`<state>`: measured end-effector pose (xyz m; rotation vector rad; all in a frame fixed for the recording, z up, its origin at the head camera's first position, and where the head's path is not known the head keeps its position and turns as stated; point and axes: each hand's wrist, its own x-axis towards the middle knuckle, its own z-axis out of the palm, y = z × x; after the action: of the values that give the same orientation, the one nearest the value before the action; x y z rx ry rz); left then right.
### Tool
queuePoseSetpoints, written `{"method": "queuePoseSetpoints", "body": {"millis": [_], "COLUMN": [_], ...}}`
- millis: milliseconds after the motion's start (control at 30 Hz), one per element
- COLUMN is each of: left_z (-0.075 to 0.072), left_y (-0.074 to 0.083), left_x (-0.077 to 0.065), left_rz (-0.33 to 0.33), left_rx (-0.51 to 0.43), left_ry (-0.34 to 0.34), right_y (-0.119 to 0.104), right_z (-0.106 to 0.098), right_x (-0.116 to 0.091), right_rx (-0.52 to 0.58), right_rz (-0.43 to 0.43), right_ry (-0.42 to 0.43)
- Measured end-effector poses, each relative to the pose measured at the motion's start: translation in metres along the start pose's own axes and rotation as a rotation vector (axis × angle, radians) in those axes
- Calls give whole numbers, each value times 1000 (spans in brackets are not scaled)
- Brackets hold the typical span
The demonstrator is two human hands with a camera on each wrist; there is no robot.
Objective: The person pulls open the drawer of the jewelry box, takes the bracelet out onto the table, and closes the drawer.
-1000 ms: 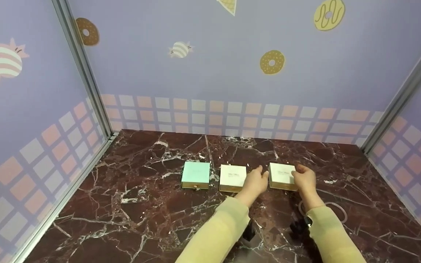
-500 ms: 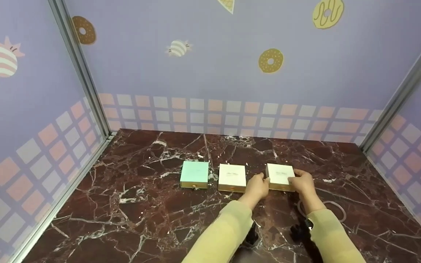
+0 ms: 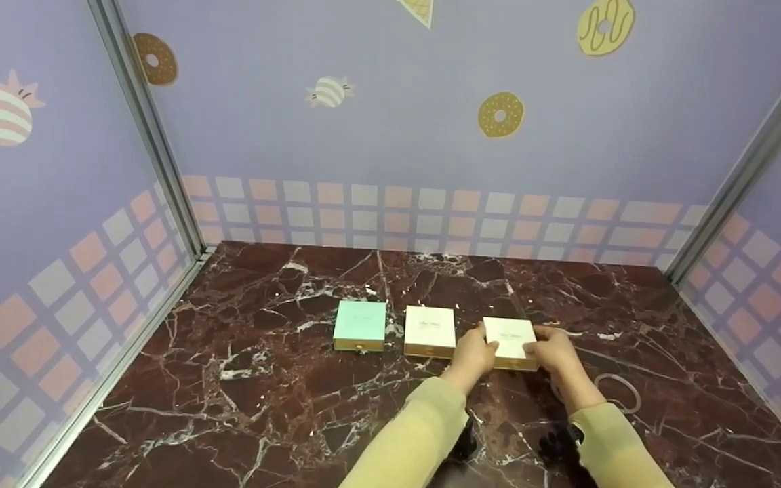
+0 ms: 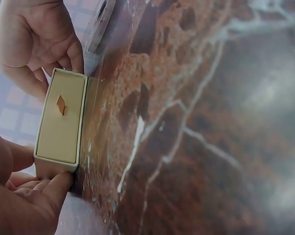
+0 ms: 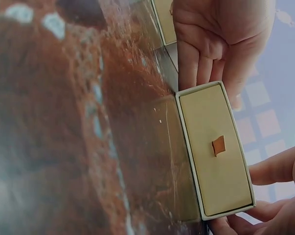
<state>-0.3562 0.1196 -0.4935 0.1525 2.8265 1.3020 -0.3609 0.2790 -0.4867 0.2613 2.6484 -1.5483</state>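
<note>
A small white drawer box (image 3: 509,333) with lettering on its lid is held between both hands on the table. My left hand (image 3: 474,354) grips its left side and my right hand (image 3: 555,351) grips the right, thumbs near the top edges. In the left wrist view the tan drawer front (image 4: 59,132) is closed and bears a small leather pull tab (image 4: 61,105). The right wrist view shows the fingers of my right hand (image 5: 284,196) at the box's near end. Left of it stand another white drawer box (image 3: 430,327) and a teal drawer box (image 3: 361,321).
The boxes stand on a dark red marble-patterned tabletop (image 3: 282,393). A pale ring-shaped loop (image 3: 624,393) lies by the right forearm. Lilac walls (image 3: 397,122) with printed sweets enclose the table at the back and sides.
The left hand has come across to the right-hand white box and taken hold of its left side. Held by both hands, that box has moved nearer and a little left.
</note>
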Motion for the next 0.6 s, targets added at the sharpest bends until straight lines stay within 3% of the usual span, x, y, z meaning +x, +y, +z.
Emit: {"method": "queuePoseSetpoints", "body": {"millis": [367,600], "left_z": [-4,-8], "left_y": [-3,-6], "left_x": [-13,-31], "left_rz": [13,50], "left_rx": [7,111], "left_ry": [11,43], "right_y": [4,4], "right_z": [5,9], "right_x": [-13,-26], "right_rx": [55,37], "right_rz": [3,-26], "right_ry": [-9,-22]}}
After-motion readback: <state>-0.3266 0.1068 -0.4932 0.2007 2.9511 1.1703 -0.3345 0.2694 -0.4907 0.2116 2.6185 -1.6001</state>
